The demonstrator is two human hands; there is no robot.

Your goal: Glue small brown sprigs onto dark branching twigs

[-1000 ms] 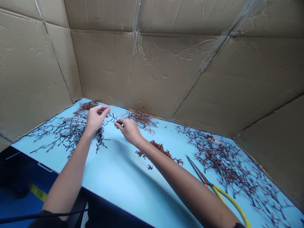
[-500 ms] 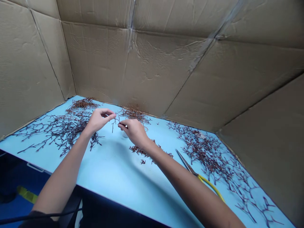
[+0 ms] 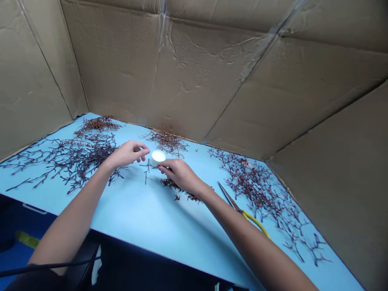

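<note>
My left hand (image 3: 127, 154) is closed in a pinch over the light blue table (image 3: 142, 218), its fingertips at one end of a thin dark branched twig (image 3: 146, 166). My right hand (image 3: 178, 173) is pinched at the twig's other end, right beside a small white round cup (image 3: 158, 157). Between the two hands the twig hangs low over the table. Under my right wrist lies a small reddish-brown cluster of twigs (image 3: 169, 184).
Dark twig pieces are heaped at the left (image 3: 72, 155) and spread at the right (image 3: 260, 190); browner clumps (image 3: 165, 138) lie at the back. Yellow-handled scissors (image 3: 242, 210) rest by my right forearm. Cardboard walls (image 3: 197, 81) enclose the table on three sides.
Both hands have sunk toward the table with the twig between them. The white cup now shows beside my right hand. The camera has tilted and shifted a little.
</note>
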